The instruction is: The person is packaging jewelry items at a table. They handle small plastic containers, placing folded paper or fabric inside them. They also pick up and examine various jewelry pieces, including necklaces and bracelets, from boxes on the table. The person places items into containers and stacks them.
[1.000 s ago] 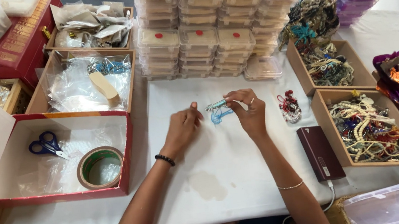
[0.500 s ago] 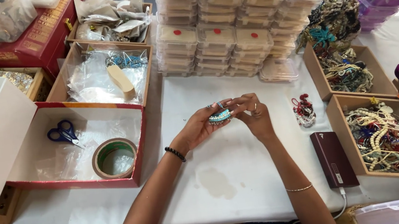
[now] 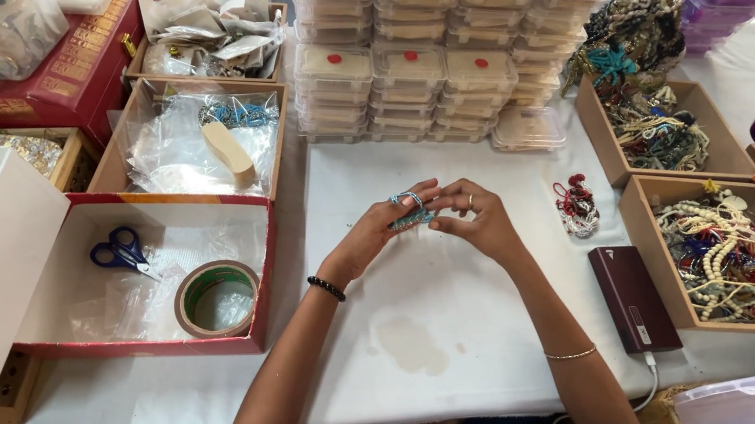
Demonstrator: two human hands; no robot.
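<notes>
Turquoise beaded jewellery (image 3: 410,218), small and partly hidden, is pinched between both hands over the middle of the white desk (image 3: 434,332). A second ago it lay lower with the hands spread wider; now the left hand (image 3: 379,233) and right hand (image 3: 475,220) have drawn together, fingertips closed on it. Close right lies a red bead cluster (image 3: 577,207); a maroon power bank (image 3: 633,296) sits nearer the desk edge. Stacked clear boxes (image 3: 436,66) wall the far side; bare desk remains toward the near edge.
</notes>
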